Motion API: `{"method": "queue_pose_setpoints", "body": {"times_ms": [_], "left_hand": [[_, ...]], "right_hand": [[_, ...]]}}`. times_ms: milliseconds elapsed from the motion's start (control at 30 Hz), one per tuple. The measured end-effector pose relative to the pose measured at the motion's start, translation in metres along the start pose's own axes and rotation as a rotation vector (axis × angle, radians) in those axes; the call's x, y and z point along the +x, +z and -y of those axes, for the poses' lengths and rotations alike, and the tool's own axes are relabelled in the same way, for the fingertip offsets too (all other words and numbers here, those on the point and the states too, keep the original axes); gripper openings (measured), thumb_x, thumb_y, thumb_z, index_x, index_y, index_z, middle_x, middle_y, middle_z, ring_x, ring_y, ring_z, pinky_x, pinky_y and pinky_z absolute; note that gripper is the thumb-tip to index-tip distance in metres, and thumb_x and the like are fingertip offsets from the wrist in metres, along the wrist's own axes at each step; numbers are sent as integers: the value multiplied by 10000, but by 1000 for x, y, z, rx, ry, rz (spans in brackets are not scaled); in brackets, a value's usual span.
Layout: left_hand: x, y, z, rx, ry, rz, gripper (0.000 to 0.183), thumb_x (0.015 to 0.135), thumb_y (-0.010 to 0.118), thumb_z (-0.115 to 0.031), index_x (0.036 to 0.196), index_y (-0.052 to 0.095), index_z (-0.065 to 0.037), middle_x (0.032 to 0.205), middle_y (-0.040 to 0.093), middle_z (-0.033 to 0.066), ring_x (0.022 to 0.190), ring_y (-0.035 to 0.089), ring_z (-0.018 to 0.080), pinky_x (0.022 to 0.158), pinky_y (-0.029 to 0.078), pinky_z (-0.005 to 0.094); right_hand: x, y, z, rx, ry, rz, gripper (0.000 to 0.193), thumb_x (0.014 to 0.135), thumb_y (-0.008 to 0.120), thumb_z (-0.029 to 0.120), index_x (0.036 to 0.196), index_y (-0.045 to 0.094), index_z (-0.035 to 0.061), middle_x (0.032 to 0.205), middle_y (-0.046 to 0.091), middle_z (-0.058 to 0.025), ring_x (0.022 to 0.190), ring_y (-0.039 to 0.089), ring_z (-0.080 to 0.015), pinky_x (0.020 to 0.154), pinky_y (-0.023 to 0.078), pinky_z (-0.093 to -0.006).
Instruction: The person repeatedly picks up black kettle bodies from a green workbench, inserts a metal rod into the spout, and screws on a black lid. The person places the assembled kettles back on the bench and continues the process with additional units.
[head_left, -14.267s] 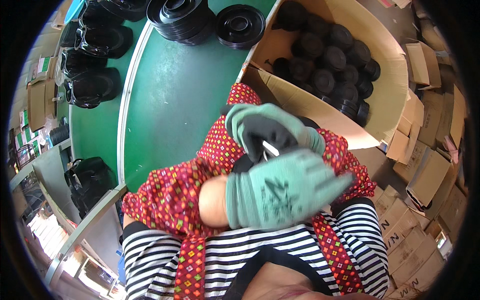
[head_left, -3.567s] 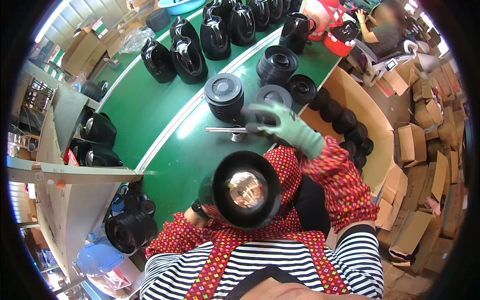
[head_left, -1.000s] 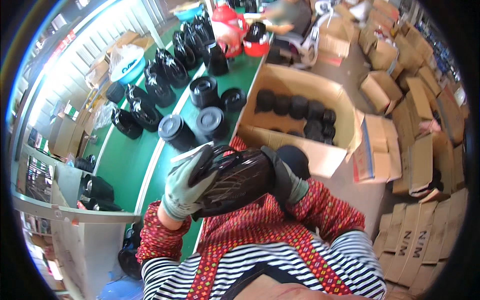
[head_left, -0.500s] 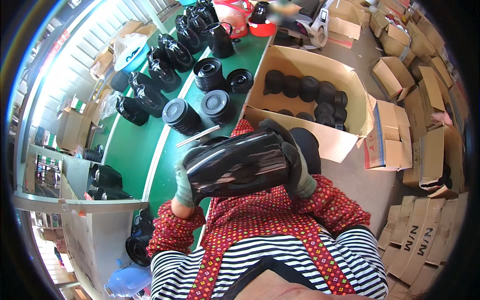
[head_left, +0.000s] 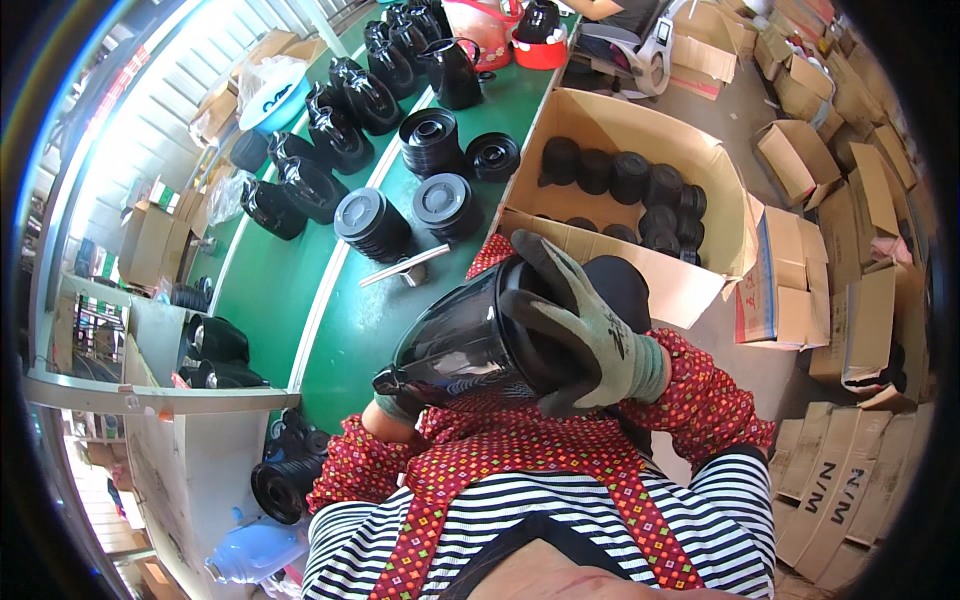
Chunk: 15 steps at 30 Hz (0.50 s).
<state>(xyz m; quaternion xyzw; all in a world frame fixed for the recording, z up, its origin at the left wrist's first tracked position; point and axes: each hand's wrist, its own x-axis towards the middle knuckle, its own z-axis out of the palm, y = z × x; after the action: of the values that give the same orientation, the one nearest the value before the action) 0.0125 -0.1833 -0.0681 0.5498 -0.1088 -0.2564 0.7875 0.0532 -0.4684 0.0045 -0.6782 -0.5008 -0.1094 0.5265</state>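
A glossy black jug body (head_left: 455, 335) lies tilted in front of my chest, its wide end toward the right. My right hand (head_left: 600, 345), in a grey-green and black glove, grips that wide end with its fingers and thumb spread around the rim. Beneath the narrower left end is my left hand (head_left: 398, 406), mostly hidden by the jug, holding it from below. A T-shaped metal tool (head_left: 405, 266) rests on the green table (head_left: 340, 345) just beyond the jug. Behind it stand stacks of black round lids (head_left: 375, 222), (head_left: 443, 205).
An open carton (head_left: 715, 235) holding several black round parts stands to the right of the table. Rows of black jugs (head_left: 340, 135) line the table's far left. Red containers (head_left: 540, 50) stand at its far end. Flattened cartons (head_left: 820, 490) lean at right.
The jug has turned, so its wide end now faces right and more toward me. My right hand has shifted from its far side onto that end; my left hand has slipped lower underneath.
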Motion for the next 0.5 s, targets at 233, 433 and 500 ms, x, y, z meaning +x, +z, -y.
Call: {"method": "queue_pose_setpoints", "body": {"times_ms": [233, 433, 500], "left_hand": [[-11, -50, 17, -269, 27, -206, 546, 972, 750, -114, 1461, 554, 30, 1441, 634, 184, 1252, 666, 255, 1054, 569, 399], [-21, -73, -10, 330, 48, -388, 423, 904, 765, -244, 1251, 737, -4, 1162, 774, 133, 1034, 735, 221, 926, 578, 359], [-16, -71, -39, 1123, 87, -511, 447, 853, 783, -200, 1267, 720, -41, 1165, 757, 185, 1010, 745, 306, 921, 576, 399]], "right_hand": [[-26, 40, -18, 341, 222, -427, 751, 962, 696, 445, 1573, 449, 86, 1654, 339, -236, 1519, 365, -422, 1235, 317, -542], [-75, 94, -50, 776, 550, -613, 616, 1128, 505, 357, 1630, 326, 49, 1639, 402, -145, 1496, 432, -276, 1239, 359, -424], [-84, 74, -59, 452, 617, -441, 662, 1125, 491, 397, 1649, 293, 44, 1663, 373, -146, 1492, 432, -284, 1249, 336, -437]]}}
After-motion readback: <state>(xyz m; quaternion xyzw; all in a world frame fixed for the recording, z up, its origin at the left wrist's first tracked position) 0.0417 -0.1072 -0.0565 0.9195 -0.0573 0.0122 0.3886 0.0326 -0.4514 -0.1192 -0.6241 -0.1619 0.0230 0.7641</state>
